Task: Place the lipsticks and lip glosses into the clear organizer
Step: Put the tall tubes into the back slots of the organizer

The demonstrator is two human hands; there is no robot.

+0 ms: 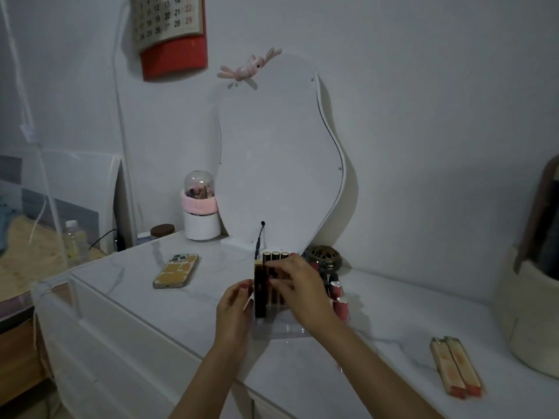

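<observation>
On the white table [302, 373], mid-frame, the clear organizer [282, 326] is sitting in front of the wavy mirror [278, 158]. Dark lipsticks [275, 258] are standing upright in its back slots, gold caps showing. The left hand [234, 309] is resting against the organizer's left side, fingers [242, 290] loosely curled, touching a tall dark tube [260, 293] at the left edge; a firm pinch cannot be told. The right hand [298, 287] is reaching over the organizer top, fingers bent down onto the tubes, what they are pinching is hidden. Red lip glosses [340, 300] are standing just right of that hand. Two flat gold-and-red glosses [455, 365] are lying side by side, well apart, near the right edge. A phone [177, 270] is lying face down to the left.
</observation>
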